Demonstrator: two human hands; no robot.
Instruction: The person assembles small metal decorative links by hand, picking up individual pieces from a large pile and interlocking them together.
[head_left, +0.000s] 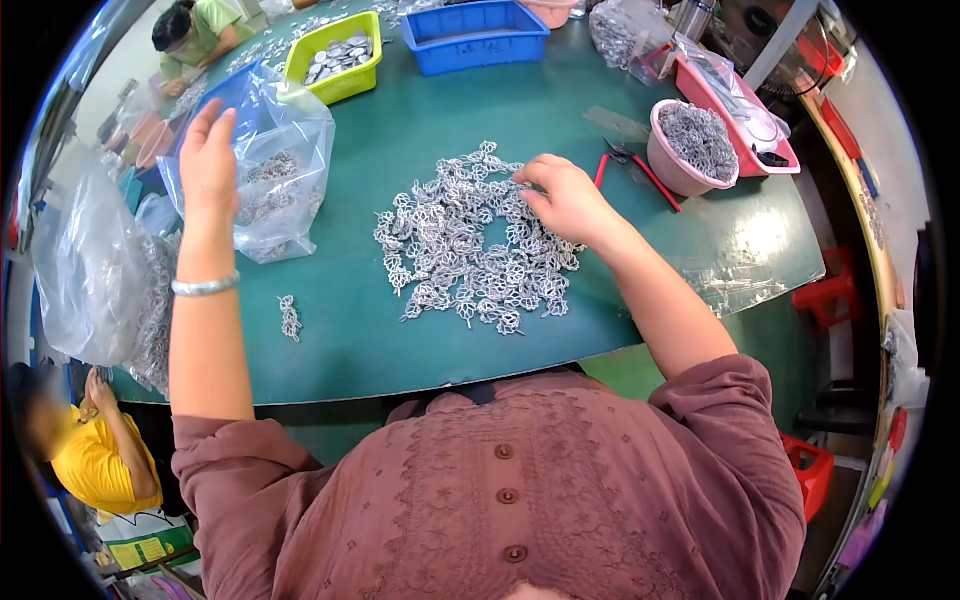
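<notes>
A broad heap of small grey bent-wire pieces lies on the green table. My right hand rests at the heap's upper right edge, fingers curved onto the wire, thumb and forefinger apart. No piece shows clearly in its grasp. At the left, my left hand is raised with its fingers stretched out, beside a clear plastic bag with more grey wire pieces inside. It holds nothing that I can see. One small cluster of wire pieces lies apart, left of the heap.
Red-handled pliers lie near a pink bucket of grey wire pieces. A pink tray stands behind it. Along the far side are a blue bin and a yellow-green basket of flat pieces. Two people sit nearby, one in yellow.
</notes>
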